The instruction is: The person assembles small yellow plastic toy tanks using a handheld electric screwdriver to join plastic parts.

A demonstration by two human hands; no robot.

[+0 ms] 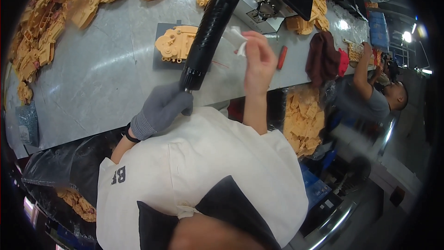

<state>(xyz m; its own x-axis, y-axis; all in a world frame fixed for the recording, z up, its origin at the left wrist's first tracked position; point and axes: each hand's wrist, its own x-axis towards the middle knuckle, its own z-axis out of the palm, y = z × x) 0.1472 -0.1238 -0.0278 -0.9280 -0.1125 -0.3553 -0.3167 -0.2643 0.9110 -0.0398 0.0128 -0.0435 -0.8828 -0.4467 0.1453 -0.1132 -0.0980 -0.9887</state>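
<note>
My left hand [163, 106], in a grey knitted glove, is closed at the lower tip of a black electric screwdriver [210, 32], around its bit. The screwdriver slants across the workbench, its upper end leaving the top of the view. My bare right hand [260, 60] is raised to the right of it, thumb and fingers pinching a crumpled strip of thin white material [240, 41], tissue or tape. Behind the screwdriver, a yellow-orange plastic housing [175, 44] with round bosses lies on a dark flat plate [159, 62]; the screwdriver hides its right side.
Many similar plastic housings [44, 41] are heaped along the bench's left and far edges. A metal-fronted machine [259, 7] stands at the far right, near a red-handled tool [281, 58] and a dark red cloth [322, 58]. Another person [377, 95] works farther right.
</note>
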